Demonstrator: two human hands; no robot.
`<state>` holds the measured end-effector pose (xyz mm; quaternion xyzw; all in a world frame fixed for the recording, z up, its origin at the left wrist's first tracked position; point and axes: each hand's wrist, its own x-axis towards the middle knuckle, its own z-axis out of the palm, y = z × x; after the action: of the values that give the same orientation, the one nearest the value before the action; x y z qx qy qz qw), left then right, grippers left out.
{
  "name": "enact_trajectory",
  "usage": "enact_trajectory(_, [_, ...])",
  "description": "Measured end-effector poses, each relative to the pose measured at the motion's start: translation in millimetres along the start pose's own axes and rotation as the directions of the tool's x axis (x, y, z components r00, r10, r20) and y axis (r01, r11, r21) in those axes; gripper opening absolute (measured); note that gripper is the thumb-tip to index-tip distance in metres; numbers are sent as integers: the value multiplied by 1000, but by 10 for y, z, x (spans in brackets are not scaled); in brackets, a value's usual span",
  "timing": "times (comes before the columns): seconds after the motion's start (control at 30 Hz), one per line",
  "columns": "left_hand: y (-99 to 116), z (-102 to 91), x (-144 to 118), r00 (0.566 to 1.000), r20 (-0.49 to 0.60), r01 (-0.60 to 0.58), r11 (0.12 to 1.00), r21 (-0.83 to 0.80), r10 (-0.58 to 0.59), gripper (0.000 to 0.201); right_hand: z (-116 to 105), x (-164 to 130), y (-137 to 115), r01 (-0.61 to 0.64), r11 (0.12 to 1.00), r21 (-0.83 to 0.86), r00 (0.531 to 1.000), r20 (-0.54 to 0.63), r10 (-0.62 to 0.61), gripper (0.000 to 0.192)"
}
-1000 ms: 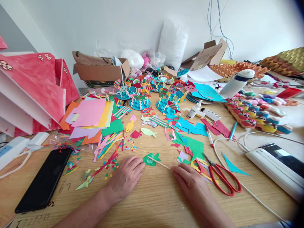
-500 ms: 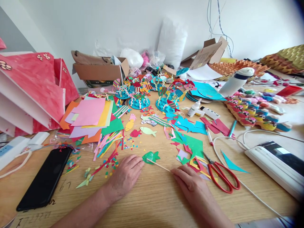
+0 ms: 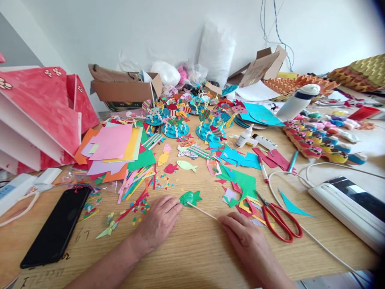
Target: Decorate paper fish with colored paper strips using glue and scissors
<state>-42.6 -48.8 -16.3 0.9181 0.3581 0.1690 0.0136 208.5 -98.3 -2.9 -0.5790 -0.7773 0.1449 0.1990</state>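
1. A wooden surface (image 3: pixel 195 249) by a white wall is strewn with coloured paper scraps.
2. An open box (image 3: pixel 128 90) at the back holds white bags; its inside is hard to make out.
3. The phone (image 3: pixel 55 226) lies at the left, the scissors (image 3: pixel 278 218) at the right.
4. The left hand (image 3: pixel 159 222) lies flat, palm down, fingers loose, its tips touching the green fish (image 3: pixel 189 198).
5. The right hand (image 3: pixel 243 237) pinches the stick (image 3: pixel 202 210), whose far end lies on the fish; its grip is closed, fingertips partly hidden.
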Motion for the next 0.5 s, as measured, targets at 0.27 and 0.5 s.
enact_trajectory(0.27, [2,-2,3,1000,-4,-26,999,24,26,27,-22,-42,51,-45,999,-25,998,-52,43,27])
enact_trajectory(0.5, [-7,-37,26,999,-20,-25,1000,14,25,27,-17,-10,11,-35,999,-19,999,-9,35,27])
